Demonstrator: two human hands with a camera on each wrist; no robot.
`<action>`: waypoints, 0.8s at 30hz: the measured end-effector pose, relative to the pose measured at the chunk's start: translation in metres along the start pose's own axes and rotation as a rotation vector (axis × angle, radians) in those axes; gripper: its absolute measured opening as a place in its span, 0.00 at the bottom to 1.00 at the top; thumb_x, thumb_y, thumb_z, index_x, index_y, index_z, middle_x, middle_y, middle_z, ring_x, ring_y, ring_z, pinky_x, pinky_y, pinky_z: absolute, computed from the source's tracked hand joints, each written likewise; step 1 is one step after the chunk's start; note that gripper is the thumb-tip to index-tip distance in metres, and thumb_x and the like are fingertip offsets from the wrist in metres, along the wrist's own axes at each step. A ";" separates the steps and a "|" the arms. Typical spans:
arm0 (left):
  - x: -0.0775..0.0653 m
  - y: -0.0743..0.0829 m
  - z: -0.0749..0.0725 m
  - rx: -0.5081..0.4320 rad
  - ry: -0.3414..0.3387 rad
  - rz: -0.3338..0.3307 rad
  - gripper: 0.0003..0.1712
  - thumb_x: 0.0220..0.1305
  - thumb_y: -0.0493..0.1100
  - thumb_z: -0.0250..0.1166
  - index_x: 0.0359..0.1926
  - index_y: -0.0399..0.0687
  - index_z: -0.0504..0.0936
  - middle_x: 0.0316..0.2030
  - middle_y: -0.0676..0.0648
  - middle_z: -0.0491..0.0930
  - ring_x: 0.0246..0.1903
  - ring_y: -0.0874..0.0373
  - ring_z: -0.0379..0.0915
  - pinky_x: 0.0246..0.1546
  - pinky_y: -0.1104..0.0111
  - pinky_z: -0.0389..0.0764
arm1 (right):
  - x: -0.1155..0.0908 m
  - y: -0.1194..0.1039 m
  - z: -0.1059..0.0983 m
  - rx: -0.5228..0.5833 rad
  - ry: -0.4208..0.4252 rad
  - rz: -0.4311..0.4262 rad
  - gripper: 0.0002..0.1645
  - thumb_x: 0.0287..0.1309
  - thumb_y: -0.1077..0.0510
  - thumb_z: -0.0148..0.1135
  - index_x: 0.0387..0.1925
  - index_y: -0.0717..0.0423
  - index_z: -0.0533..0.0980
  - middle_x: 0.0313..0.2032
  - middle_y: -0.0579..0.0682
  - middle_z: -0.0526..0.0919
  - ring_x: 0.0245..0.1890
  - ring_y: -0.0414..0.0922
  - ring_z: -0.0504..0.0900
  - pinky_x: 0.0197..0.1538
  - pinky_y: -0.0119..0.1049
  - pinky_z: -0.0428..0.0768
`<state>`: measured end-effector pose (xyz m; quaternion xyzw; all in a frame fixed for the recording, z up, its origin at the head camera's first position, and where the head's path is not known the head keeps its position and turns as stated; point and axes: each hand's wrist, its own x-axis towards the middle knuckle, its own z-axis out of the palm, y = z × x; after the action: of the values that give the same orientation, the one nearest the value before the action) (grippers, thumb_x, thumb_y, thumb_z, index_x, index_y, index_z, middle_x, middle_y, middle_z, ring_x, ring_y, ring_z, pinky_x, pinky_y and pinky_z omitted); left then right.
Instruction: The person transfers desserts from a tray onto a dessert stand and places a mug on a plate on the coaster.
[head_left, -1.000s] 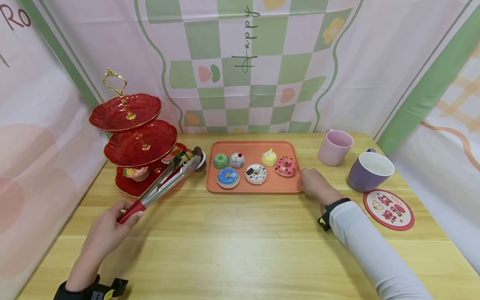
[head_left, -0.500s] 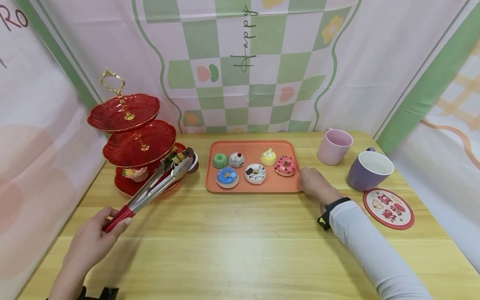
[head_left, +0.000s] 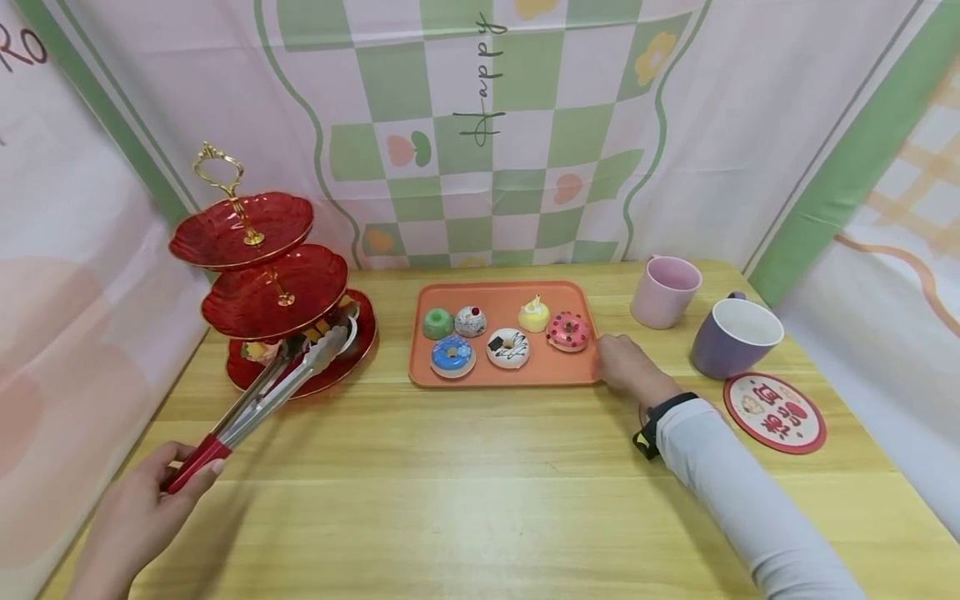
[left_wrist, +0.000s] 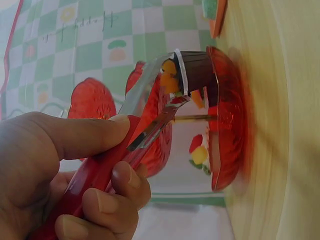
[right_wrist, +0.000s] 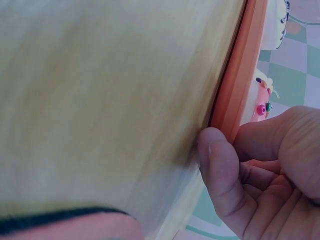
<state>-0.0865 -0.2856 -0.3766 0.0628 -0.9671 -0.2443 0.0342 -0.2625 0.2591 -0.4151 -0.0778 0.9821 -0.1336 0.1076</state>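
Note:
In the head view my left hand (head_left: 135, 512) grips red-handled metal tongs (head_left: 197, 463). Their tips hold a cupcake in a dark brown cup (left_wrist: 196, 70), orange pieces on top, tilted on its side in the left wrist view's turned picture. It is at the bottom plate (head_left: 363, 346) of a red three-tier stand; whether it rests there I cannot tell. A second cupcake (head_left: 262, 352) with fruit sits on that plate, partly behind the tongs. My right hand (head_left: 630, 367) pinches the front right corner of an orange tray (head_left: 502, 298), thumb and finger on its rim (right_wrist: 235, 95).
Several small cakes and doughnuts (head_left: 507, 348) lie on the tray. A pink mug (head_left: 663, 296) and a purple mug (head_left: 723, 346) stand to the right, with a round coaster (head_left: 776, 414) before them. The stand's upper plates (head_left: 281, 287) overhang the bottom one.
My left hand has drawn back toward the lower left, bringing the tongs and cupcake from beside the tray to the stand's bottom plate. The right hand stays at the tray corner.

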 end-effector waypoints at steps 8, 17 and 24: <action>-0.001 -0.008 -0.002 0.046 -0.033 -0.011 0.23 0.64 0.56 0.59 0.43 0.38 0.73 0.20 0.50 0.73 0.18 0.56 0.62 0.17 0.66 0.61 | 0.000 0.001 0.001 -0.008 0.002 0.001 0.05 0.51 0.71 0.55 0.23 0.63 0.71 0.20 0.53 0.70 0.23 0.49 0.70 0.26 0.37 0.67; 0.001 -0.013 -0.002 0.103 -0.020 -0.005 0.23 0.64 0.55 0.59 0.41 0.36 0.72 0.18 0.49 0.68 0.17 0.56 0.61 0.17 0.64 0.60 | 0.001 0.001 0.001 -0.007 0.019 -0.013 0.06 0.51 0.71 0.54 0.22 0.62 0.70 0.20 0.53 0.70 0.22 0.49 0.70 0.26 0.37 0.67; 0.005 -0.015 -0.005 0.114 -0.093 -0.039 0.29 0.65 0.58 0.55 0.45 0.32 0.70 0.20 0.49 0.69 0.18 0.55 0.61 0.18 0.64 0.61 | 0.001 0.001 0.001 -0.008 0.017 -0.016 0.07 0.50 0.72 0.54 0.21 0.62 0.70 0.19 0.53 0.69 0.22 0.49 0.70 0.25 0.37 0.67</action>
<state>-0.0898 -0.3023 -0.3790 0.0720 -0.9785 -0.1922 -0.0190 -0.2632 0.2597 -0.4169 -0.0847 0.9828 -0.1314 0.0982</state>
